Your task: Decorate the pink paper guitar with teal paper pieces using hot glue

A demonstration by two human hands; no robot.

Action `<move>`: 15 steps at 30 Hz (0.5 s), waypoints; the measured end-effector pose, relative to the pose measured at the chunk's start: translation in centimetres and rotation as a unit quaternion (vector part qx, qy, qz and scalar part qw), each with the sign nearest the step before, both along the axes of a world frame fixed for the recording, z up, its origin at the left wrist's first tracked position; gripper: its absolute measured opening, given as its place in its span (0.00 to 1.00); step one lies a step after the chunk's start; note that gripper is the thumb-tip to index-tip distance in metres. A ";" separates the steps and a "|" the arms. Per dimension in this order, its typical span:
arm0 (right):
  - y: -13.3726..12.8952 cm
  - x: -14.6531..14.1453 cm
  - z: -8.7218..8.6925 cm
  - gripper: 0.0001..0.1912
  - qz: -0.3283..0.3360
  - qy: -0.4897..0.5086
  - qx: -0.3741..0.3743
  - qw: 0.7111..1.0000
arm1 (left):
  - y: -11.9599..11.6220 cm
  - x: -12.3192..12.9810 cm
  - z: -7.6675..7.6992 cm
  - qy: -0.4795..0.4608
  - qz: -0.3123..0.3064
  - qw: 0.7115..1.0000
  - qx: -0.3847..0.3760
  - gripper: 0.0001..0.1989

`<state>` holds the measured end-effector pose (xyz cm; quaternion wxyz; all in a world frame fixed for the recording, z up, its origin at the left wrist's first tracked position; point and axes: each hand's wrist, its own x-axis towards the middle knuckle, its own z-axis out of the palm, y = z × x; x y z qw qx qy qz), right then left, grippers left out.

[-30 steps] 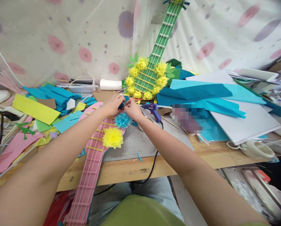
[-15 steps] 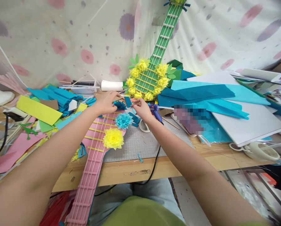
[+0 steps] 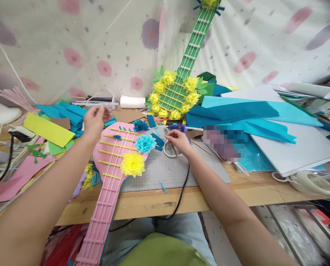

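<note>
The pink paper guitar [image 3: 109,184] lies with its neck toward my body. A dark teal flower [image 3: 141,125], a light blue flower [image 3: 145,143] and a yellow flower [image 3: 133,164] sit along its right edge. My left hand [image 3: 95,117] hovers past the guitar's upper left, its fingers pinched together; what they hold, if anything, is too small to make out. Closed at thumb and fingertips, my right hand [image 3: 178,140] is over the grey cutting mat [image 3: 165,173], beside the scissors [image 3: 171,149]. Anything between those fingertips is too small to tell.
A green guitar with yellow flowers [image 3: 192,48] leans at the back. Blue paper [image 3: 231,111] and white boards [image 3: 295,147] cover the right side. A purple glue gun [image 3: 178,127] is behind my right hand. Yellow paper [image 3: 48,130] and scraps lie left.
My hands have moved apart: the left one went left, off the guitar's top, and the right one shifted right and slightly down. The guitar's upper body and the scissors are more exposed.
</note>
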<state>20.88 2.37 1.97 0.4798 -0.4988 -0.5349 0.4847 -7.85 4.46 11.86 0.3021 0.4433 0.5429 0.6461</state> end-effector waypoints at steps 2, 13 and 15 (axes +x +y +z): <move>0.0 0.3 -0.5 0.13 0.005 -0.003 -0.009 1.000 | 0.0 -1.0 1.0 -0.168 0.050 0.985 0.000 0.10; -0.1 -0.4 -1.1 0.12 0.006 0.035 -0.059 0.998 | -1.3 -5.7 0.4 -0.383 0.194 0.901 -0.064 0.14; -0.2 -0.2 -0.9 0.13 0.000 0.029 -0.047 0.998 | -1.8 -5.3 -0.3 -0.320 0.175 0.927 -0.087 0.11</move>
